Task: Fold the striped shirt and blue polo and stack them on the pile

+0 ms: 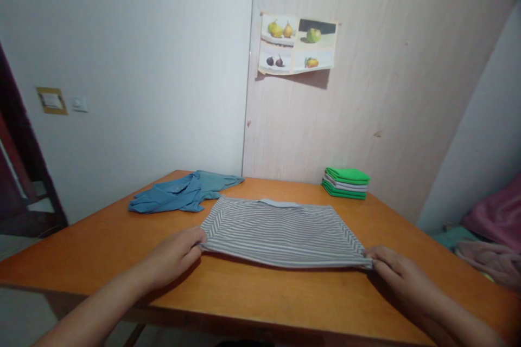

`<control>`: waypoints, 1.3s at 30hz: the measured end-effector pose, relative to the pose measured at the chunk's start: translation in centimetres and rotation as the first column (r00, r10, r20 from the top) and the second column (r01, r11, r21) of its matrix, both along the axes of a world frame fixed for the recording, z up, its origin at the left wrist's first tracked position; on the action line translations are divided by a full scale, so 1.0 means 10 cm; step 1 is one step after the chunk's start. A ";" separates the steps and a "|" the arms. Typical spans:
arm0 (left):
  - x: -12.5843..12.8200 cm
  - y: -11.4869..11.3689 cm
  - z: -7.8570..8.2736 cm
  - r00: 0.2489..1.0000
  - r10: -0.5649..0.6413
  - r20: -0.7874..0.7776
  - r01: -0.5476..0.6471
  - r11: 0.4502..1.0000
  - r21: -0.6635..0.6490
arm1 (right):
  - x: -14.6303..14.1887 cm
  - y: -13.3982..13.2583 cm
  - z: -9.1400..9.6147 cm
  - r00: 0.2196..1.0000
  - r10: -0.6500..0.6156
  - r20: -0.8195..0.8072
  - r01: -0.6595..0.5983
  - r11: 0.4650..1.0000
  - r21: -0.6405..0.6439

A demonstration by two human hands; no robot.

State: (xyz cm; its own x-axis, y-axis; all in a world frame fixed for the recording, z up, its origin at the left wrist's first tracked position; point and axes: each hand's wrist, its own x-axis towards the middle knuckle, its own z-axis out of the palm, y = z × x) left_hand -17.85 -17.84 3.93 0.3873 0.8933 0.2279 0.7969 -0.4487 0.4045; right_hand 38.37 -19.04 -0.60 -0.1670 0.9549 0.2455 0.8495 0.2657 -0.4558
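Observation:
A grey-and-white striped garment [280, 232] lies folded flat in the middle of the orange wooden table [252, 298]. My left hand [175, 254] pinches its near left corner, fingers closed on the cloth. My right hand [396, 271] grips the near right corner the same way. Both hands rest low on the tabletop at the garment's front edge.
A crumpled blue garment [183, 194] lies at the table's far left. A stack of folded green and white clothes [345, 182] sits at the far right, near the wooden wall panel. Pink and teal fabric [492, 238] lies off the table's right side.

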 end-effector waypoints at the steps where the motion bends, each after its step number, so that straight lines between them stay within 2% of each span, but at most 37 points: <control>1: -0.01 -0.02 0.04 0.999 -0.001 0.053 0.003 0.999 -0.042 | 0.01 -0.01 0.04 0.999 -0.009 -0.041 0.008 1.000 -0.023; 5: -0.05 0.02 0.23 0.977 0.027 0.213 0.007 0.988 -0.154 | 0.05 0.03 0.26 0.992 -0.012 -0.122 0.011 1.000 -0.011; 9: -0.07 0.23 0.35 0.970 0.006 0.241 0.038 0.984 -0.176 | 0.06 0.25 0.41 0.994 0.003 -0.106 -0.002 1.000 0.014; 18: -0.06 0.97 0.39 0.949 0.012 0.316 0.076 0.961 -0.264 | 0.08 1.06 0.38 0.998 -0.012 -0.060 0.014 1.000 0.022; 22: 0.01 1.29 0.43 0.923 0.098 0.371 0.045 0.932 -0.359 | 0.04 1.42 0.41 0.995 -0.020 -0.098 0.023 0.999 0.027; 26: 0.08 1.64 0.34 0.885 0.181 0.428 0.010 0.914 -0.406 | 0.00 1.76 0.37 0.989 -0.050 -0.138 0.051 0.999 0.000; 31: 0.11 1.98 0.00 0.900 0.202 0.385 -0.037 0.918 -0.396 | -0.06 1.98 0.15 0.960 -0.109 -0.258 0.077 0.988 -0.130; 34: 0.09 2.03 -0.11 0.911 0.196 0.363 -0.040 0.917 -0.397 | -0.09 1.91 0.05 0.883 -0.177 -0.436 0.054 0.959 -0.279; 37: 0.07 1.97 -0.08 0.923 0.201 0.327 -0.045 0.902 -0.429 | -0.05 1.84 0.03 0.775 -0.201 -0.599 -0.077 0.911 -0.406; 39: 0.05 1.94 -0.03 0.930 0.199 0.309 -0.035 0.885 -0.464 | 0.03 1.83 0.02 0.752 -0.184 -0.633 -0.151 0.887 -0.436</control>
